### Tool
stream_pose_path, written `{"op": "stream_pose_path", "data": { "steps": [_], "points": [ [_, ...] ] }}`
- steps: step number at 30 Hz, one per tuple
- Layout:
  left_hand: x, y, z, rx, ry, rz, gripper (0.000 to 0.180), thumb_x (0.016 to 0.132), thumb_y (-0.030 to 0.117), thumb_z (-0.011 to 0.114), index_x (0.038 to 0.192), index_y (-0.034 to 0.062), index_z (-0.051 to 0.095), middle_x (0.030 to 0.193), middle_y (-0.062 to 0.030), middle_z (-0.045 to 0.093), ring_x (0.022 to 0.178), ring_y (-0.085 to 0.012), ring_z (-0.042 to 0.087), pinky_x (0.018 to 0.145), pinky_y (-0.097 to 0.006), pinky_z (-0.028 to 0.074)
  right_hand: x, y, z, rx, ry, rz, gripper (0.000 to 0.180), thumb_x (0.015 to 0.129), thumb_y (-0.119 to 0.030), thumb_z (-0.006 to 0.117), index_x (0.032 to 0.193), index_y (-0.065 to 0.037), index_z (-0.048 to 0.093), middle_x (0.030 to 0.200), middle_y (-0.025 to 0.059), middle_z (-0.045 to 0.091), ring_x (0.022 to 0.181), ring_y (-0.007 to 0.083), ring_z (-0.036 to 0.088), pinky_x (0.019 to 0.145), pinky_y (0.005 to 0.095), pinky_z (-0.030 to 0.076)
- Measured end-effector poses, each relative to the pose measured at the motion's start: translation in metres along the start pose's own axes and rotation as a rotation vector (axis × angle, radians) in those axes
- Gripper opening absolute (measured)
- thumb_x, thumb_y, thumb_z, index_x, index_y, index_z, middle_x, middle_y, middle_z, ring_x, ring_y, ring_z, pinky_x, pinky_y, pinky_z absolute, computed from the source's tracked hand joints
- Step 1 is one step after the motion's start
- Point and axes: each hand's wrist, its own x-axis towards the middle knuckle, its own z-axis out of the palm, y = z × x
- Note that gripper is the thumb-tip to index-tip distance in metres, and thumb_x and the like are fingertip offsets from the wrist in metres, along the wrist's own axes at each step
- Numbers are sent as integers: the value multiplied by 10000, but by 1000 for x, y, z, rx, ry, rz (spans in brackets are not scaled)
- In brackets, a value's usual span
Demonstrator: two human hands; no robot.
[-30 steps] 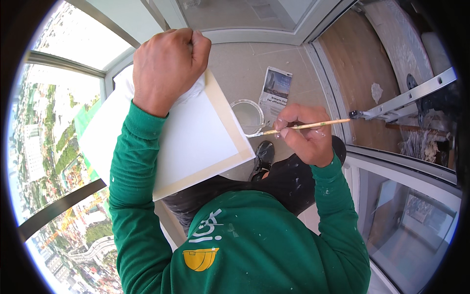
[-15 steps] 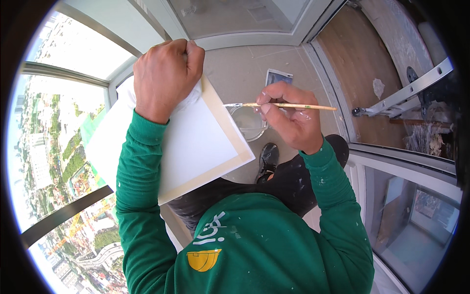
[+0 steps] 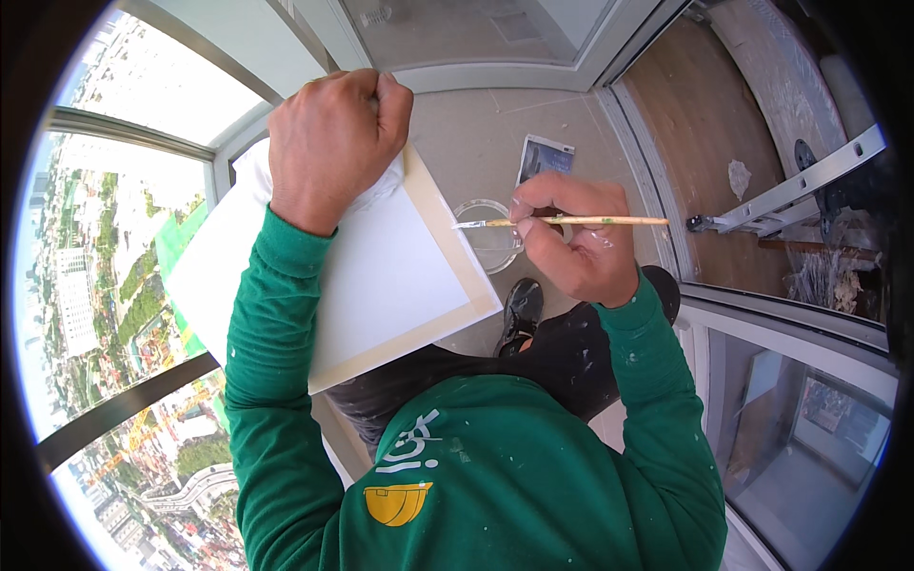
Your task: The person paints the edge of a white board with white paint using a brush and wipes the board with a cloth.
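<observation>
My left hand (image 3: 338, 152) is a closed fist at the far part of a white panel (image 3: 381, 276). White crumpled material, seemingly a cloth (image 3: 385, 187), shows under its fingers. A beige strip like masking tape (image 3: 457, 257) runs along the panel's right and near borders. Between thumb and fingers, my right hand (image 3: 583, 238) pinches a thin wooden paintbrush (image 3: 609, 221). Its whitish tip points left and appears right at the panel's right edge; whether it touches cannot be made out. Below the brush, a round clear container (image 3: 490, 262) stands on the floor, partly covered by the panel and hand.
A flat packet or card with a dark picture (image 3: 547, 155) lies on the tiled floor (image 3: 457, 114) beyond my right hand. Window frames (image 3: 133, 400) with a high city view are at left. To the right are a door track (image 3: 657, 190) and a metal ladder (image 3: 809, 181).
My right hand has shifted slightly right and toward me, so the brush tip sits lower along the panel's edge. The left fist appears a little further right, still closed.
</observation>
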Motion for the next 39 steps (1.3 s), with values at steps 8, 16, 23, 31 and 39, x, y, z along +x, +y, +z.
{"op": "stream_pose_path", "data": {
  "steps": [8,16,23,31,39],
  "points": [
    [0,0,-2,-44,-29,-36,403,971,271,575,697,-8,675,573,-171,593,482,-336,577,521,-420,490,15,0,10,-64,61,-60,46,840,-4,654,884,-15,661,731,74,683,591,122,634,522,251,476],
    [-2,-1,-4,-55,-8,-10,395,967,263,572,709,-12,690,587,-170,611,484,-326,591,531,-415,504,3,-13,-3,-132,-94,-99,88,797,-10,652,884,-11,659,759,115,696,626,231,700,579,309,547],
    [0,1,1,-13,46,40,377,940,240,583,648,35,707,553,-107,633,457,-261,613,484,-369,518,7,-13,7,-147,21,-74,91,784,-5,658,874,-11,649,778,118,696,640,238,696,590,317,549],
    [-2,-2,0,-10,45,42,382,940,233,578,637,38,703,527,-103,615,433,-254,598,469,-364,513,-6,-21,-8,-183,-160,-70,97,750,1,633,846,0,645,759,119,687,605,212,668,575,308,524],
    [0,-1,1,0,51,51,386,943,232,571,635,43,706,520,-93,611,421,-236,590,464,-350,510,5,-16,1,-130,-59,-29,99,784,-17,642,879,-11,668,757,112,696,597,214,669,560,303,528]
  ]
}}
